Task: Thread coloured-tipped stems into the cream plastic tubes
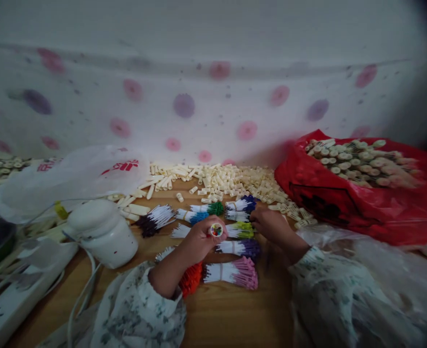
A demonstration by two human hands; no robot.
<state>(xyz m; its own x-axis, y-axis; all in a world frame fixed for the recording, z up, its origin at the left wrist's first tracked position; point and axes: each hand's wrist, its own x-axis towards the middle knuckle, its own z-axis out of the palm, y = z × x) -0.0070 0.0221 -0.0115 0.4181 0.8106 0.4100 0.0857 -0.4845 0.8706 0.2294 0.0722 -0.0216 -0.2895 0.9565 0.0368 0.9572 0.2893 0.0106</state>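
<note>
My left hand [206, 232] is wrapped round a white pen-like tube [216, 229], its round open end toward me with several coloured tips inside. To the right, my right hand [271, 223] is lowered over the bundles, fingertips pinched beside the dark blue-ended sticks [239, 205] and the yellow-green-ended sticks [240, 230]. Whether anything is between those fingers cannot be made out. Nearer me lie bundles of thin white sticks with purple ends [240, 247], pink ends [233, 271] and red ends [192, 278], the red one partly behind my left forearm. Black-ended sticks [155, 220] fan out at left.
Loose cream plastic tube parts [228, 181] are heaped along the wall. A red bag [307, 198] of assembled cream pieces stands at right, beside clear plastic [347, 241]. On the left are a white jar-shaped device [106, 237] with cables, a power strip [21, 290] and a white bag [71, 179].
</note>
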